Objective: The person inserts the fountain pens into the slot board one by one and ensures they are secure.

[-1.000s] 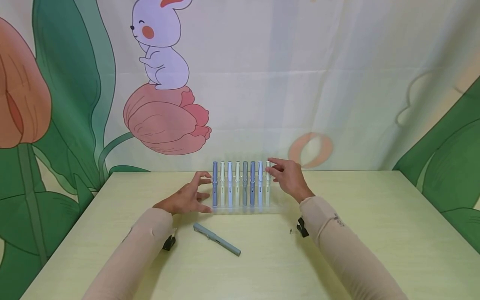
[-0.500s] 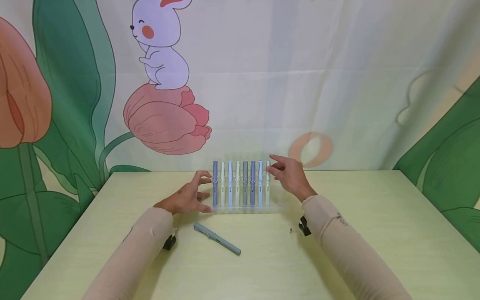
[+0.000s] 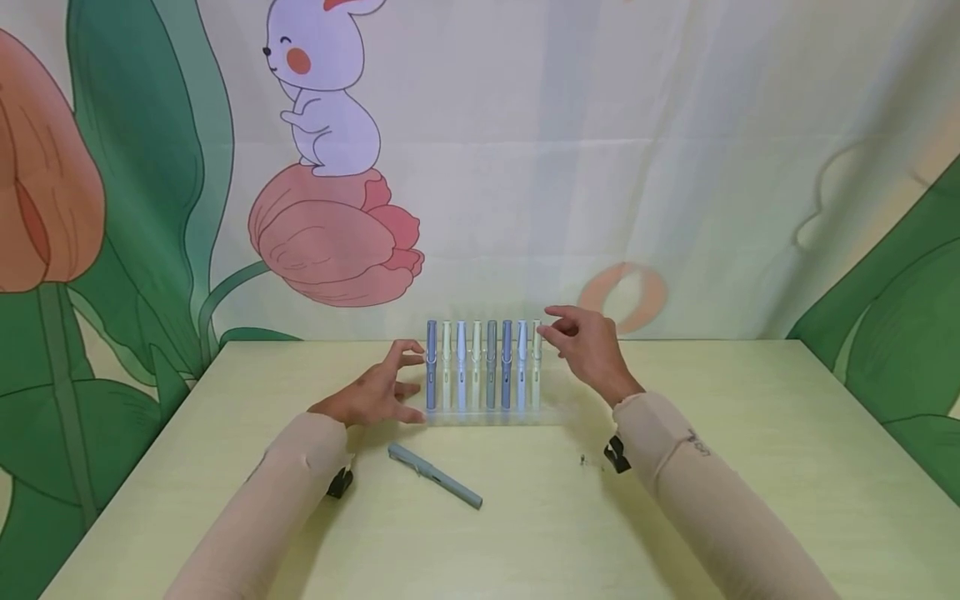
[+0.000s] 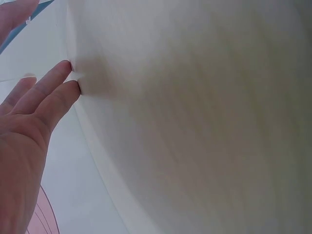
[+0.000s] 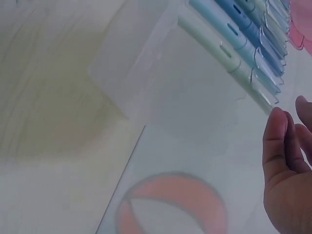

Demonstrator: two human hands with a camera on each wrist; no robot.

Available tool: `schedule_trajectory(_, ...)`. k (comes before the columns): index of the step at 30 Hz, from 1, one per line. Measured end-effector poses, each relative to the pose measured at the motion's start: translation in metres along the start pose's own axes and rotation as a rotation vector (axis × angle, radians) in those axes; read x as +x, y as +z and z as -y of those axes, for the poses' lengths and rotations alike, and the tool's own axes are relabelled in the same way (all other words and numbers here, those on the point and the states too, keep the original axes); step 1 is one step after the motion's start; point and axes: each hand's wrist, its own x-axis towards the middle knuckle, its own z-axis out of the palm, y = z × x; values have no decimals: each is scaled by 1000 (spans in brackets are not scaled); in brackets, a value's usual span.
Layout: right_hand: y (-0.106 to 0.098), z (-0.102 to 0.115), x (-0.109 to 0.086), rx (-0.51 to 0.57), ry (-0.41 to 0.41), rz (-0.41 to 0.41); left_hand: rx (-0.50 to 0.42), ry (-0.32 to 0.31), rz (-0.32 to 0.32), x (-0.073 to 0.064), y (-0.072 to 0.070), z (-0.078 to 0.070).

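Observation:
Several capped pens in blue, grey and pale tones stand upright in a row in a clear pen stand [image 3: 555,416] near the table's back edge. My left hand [image 3: 372,390] is at the stand's left end, beside a dark blue pen [image 3: 431,367]; in the left wrist view two of its fingertips touch the tabletop. My right hand [image 3: 592,346] is by the cap of the rightmost pale green pen [image 3: 536,375], with its fingers lightly bent and nothing seen held. Whether a fingertip still touches that cap cannot be told. A grey-green pen [image 3: 435,476] lies diagonally in front of the stand.
The light wooden table [image 3: 525,550] ends at a printed curtain [image 3: 480,167] right behind the stand. The stand's base runs on a little to the right past the last pen. A tiny dark speck [image 3: 582,459] is on the table at right.
My right hand has drawn slightly right, away from the rightmost pen's cap. The left hand and the pens stay in place.

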Motion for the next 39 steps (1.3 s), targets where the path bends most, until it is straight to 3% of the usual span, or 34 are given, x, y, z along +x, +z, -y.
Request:
schedule_trajectory(11, 23, 13, -17, 72, -17, 41, 5, -28, -6, 0, 0, -2)
schedule_trajectory(22, 48, 23, -27, 104, 11, 177, 29, -24, -1, -1, -1, -3)
schedule_trajectory(39, 75, 35, -38, 108, -9, 239, 32, -11, 16, -1, -3, -3)
